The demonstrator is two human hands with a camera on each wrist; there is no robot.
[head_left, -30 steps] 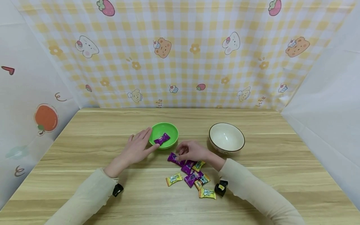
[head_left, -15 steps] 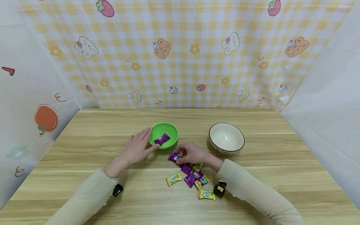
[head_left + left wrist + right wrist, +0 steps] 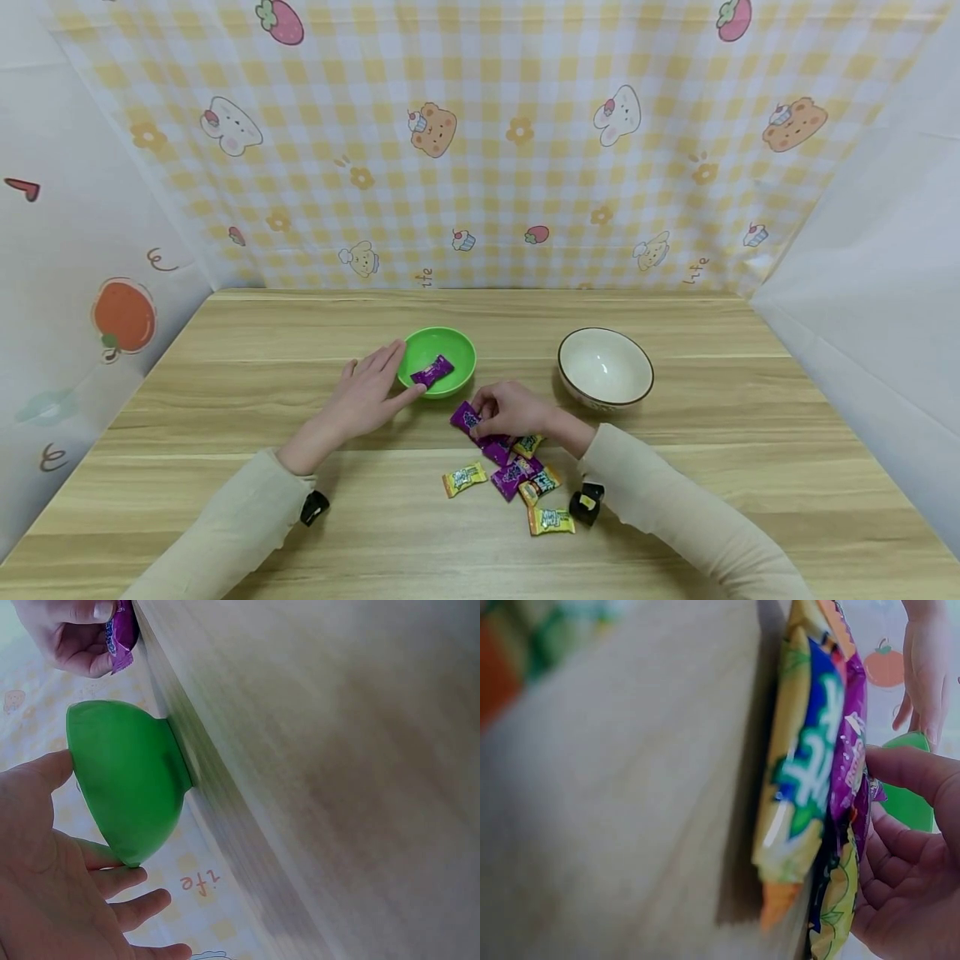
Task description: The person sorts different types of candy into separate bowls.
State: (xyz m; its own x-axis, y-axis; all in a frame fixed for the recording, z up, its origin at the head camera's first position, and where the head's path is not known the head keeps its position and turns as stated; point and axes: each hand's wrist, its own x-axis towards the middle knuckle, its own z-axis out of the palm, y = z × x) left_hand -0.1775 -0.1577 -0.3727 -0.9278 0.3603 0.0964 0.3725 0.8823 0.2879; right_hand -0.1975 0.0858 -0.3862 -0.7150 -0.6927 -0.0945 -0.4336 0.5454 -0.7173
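Note:
My left hand (image 3: 362, 398) lies against the left side of a small green bowl (image 3: 459, 341). Its thumb and fairly straight fingers touch the rim, as the left wrist view also shows. Inside the bowl is a purple-wrapped candy (image 3: 432, 371). Just in front of the bowl, my right hand (image 3: 516, 408) pinches another purple-wrapped candy (image 3: 462, 416) between thumb and fingers, low over the table. Below that hand is a loose pile of purple candies (image 3: 512, 478) and yellow-wrapped candies (image 3: 542, 481). In the right wrist view, a yellow wrapper (image 3: 799, 772) stands large in front of the fingers.
To the right of the green bowl stands a cream bowl (image 3: 603, 367) with a dark rim. One yellow candy (image 3: 464, 478) lies left of the pile, another (image 3: 552, 521) at its front. A checked cloth (image 3: 480, 150) hangs behind the wooden table (image 3: 225, 367).
My right fingers have closed from above onto the purple candy and shifted it very slightly. The front yellow candy has slid a little left. My left hand stays at the green bowl.

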